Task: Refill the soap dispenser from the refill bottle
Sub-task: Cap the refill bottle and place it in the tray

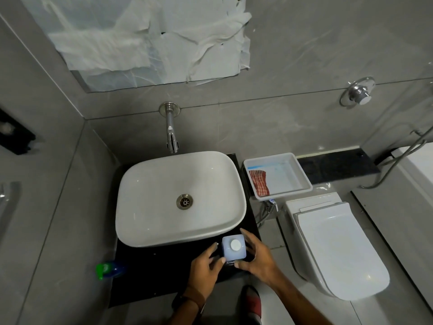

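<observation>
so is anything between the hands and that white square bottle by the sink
Nothing visible. The left hand and right hand already flank the white bottle on the black counter, fingers against its sides. Its white cap is still on.

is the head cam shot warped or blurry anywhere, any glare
Head view: wide-angle bending curves the wall tile lines and counter edges toward the frame borders; the green-capped bottle at the counter's left is smeared; light is dim and even, with small glints on the faucet and sink rim; both hands stay fairly sharp.
</observation>
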{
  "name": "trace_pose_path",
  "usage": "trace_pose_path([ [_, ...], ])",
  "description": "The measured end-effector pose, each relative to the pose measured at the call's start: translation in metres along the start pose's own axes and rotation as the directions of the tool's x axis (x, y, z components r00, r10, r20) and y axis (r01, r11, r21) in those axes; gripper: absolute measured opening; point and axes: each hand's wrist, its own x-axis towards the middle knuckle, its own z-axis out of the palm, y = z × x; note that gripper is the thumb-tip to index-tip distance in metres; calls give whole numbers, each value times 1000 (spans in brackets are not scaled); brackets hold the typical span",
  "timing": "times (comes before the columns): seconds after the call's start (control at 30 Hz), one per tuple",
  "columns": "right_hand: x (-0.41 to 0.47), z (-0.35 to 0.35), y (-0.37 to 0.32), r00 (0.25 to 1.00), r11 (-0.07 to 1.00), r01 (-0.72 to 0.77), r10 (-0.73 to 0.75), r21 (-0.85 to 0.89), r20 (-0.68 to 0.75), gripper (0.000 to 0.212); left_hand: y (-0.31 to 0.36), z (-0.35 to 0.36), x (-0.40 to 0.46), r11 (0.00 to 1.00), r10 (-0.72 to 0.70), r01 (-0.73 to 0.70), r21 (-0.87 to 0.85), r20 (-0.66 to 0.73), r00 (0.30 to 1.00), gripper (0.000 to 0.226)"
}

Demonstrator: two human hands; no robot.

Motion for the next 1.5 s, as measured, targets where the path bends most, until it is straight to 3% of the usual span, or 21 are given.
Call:
trace_pose_path([
  [0.27,-22,22,13,982,997,-72,71,5,-173,82,-8,2,-1,995,41,-47,83,73,996,55],
  [0.67,-40,24,-2,952,998,-67,64,0,-300,65,11,29,5,962,111,-137,234,120,987,51],
  [0.9,4,-82,-13,905,999,-37,33,0,-425,57,94,91,66,930,207,-249,269,175,963,49],
  [1.07,94,-192,-10,893,996,38,-70,-81,-445,44,167,165,161,922,250,-268,279,98,963,42],
  [1.13,137,-232,-3,898,997,60,-75,-49,-434,38,189,196,205,907,247,-258,334,77,966,42],
  [1.27,221,-287,20,913,986,78,-131,-150,-386,22,220,251,284,888,230,-203,412,-15,973,48],
  [1.4,292,-317,45,899,948,134,-239,-289,-368,31,230,283,344,905,201,-167,392,-48,978,45],
  [1.5,331,-329,64,912,968,137,-206,-210,-356,37,224,302,379,931,212,-175,321,-86,973,39],
])
